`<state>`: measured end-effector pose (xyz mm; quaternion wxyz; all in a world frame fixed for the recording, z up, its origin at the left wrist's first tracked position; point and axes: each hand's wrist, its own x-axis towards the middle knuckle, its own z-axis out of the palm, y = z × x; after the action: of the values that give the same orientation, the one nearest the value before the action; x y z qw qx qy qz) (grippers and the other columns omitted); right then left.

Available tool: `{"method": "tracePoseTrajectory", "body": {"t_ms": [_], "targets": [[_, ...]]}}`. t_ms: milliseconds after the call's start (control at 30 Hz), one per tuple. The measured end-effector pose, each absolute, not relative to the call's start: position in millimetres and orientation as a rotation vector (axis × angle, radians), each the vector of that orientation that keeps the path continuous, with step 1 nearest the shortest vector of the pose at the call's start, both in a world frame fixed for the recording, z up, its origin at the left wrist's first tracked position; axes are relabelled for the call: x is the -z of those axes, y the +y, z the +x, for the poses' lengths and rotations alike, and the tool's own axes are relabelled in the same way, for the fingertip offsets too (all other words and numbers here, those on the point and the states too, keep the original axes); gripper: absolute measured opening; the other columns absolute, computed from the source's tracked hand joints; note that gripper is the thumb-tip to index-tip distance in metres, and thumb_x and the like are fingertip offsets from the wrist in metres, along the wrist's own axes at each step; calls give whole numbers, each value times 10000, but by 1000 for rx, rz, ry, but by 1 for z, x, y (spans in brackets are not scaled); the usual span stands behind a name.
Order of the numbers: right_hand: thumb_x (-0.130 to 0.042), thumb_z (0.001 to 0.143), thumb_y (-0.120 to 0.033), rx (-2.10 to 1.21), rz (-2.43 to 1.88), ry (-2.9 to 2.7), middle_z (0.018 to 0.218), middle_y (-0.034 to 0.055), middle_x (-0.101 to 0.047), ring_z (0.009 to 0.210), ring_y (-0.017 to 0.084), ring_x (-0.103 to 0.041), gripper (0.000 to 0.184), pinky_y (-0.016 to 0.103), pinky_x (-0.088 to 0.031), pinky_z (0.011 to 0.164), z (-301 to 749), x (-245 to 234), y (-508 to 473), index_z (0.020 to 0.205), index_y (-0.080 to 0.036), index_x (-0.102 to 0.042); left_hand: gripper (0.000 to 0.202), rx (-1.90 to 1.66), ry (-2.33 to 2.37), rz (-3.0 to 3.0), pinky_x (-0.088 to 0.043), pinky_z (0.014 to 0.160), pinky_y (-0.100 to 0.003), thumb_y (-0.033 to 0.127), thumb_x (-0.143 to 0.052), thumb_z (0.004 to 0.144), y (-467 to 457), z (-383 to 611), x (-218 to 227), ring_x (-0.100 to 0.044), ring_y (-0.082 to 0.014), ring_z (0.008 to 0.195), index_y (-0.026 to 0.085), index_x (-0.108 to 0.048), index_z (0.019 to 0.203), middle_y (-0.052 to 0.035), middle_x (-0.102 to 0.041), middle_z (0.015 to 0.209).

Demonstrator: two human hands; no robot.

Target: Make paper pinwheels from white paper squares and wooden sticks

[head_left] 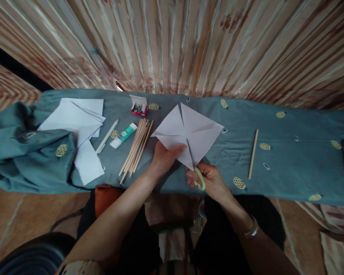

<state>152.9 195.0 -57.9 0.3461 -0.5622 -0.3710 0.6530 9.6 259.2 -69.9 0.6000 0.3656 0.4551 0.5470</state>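
Note:
My left hand pinches the near left part of a white paper square that is creased along its diagonals and held over the blue-grey cloth. My right hand is closed round the pale green handles of scissors. Their blades run up into the paper from its near corner toward the middle. The paper shows slits along its folds.
A bundle of wooden sticks lies left of my left hand, with a glue tube, a white pen and a stack of white sheets further left. A red box of pins sits behind. A single stick lies to the right.

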Motion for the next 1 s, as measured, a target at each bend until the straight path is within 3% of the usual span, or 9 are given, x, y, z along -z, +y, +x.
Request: {"method": "tracePoseTrajectory", "body": {"t_ms": [333,467,600,733,867,1000], "targets": [[-856,487,-569,-1736,-1465,-910,493,-33,-618,399,79,-513,483,201,-395,402,152,56,196,623,-183,-601,278,-1271,1069,842,-520,606,-269,266,-833,573,258,9,69,-616,-147,644,129,-693,770,-30,-700,739],[-890,473,-485,-1804,-1486,-927,533,-43,-637,446,97,-560,489,206,-439,438,154,54,193,738,-186,-608,312,-1262,1078,842,-534,677,-307,291,-835,579,261,6,70,-659,-183,718,138,-703,817,-49,-724,801],[-868,522,-495,-1812,-1551,-1021,579,-53,-634,503,127,-599,574,235,-475,482,169,54,183,941,-190,-624,394,-1313,1063,809,-538,768,-345,284,-844,556,269,0,70,-692,-216,815,151,-702,899,-55,-739,855],[-780,667,-487,-1335,-1805,-1472,650,-15,-681,496,131,-572,501,238,-417,466,199,50,176,1043,-184,-649,449,-1326,1057,815,-539,822,-369,260,-838,540,273,-5,72,-693,-237,883,148,-691,949,-64,-748,889],[-663,795,-441,-741,-2057,-1671,828,57,-758,560,184,-654,447,284,-471,547,227,45,175,1155,-179,-623,417,-1220,1071,852,-546,803,-368,233,-825,540,268,-4,79,-692,-232,846,144,-676,919,-59,-744,892],[-618,851,-348,-293,-2271,-1736,853,108,-762,733,274,-732,429,316,-505,637,238,47,178,1221,-133,-585,510,-1044,1003,913,-548,788,-380,241,-833,540,262,-2,81,-695,-228,799,152,-664,1013,-54,-744,892]]}}
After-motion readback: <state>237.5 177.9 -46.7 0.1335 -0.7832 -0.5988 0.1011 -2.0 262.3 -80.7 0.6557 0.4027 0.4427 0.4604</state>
